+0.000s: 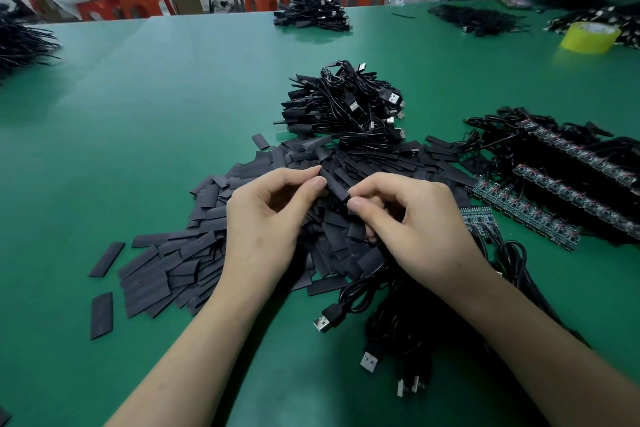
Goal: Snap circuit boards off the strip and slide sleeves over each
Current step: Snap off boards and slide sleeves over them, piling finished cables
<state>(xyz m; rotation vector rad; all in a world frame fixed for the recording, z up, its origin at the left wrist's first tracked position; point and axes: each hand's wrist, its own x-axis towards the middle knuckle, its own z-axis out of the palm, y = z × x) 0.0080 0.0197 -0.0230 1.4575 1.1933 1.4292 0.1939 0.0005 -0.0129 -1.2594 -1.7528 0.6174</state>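
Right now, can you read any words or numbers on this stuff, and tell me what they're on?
No text is readable here.
Pile of flat black plastic sleeves: faint pale print, too blurred to read.
Yellow tape roll: marks on its inner core, too blurred.
Green circuit board strips: any markings too small.
Single black sleeve pinched by left hand and right hand: no print shows.
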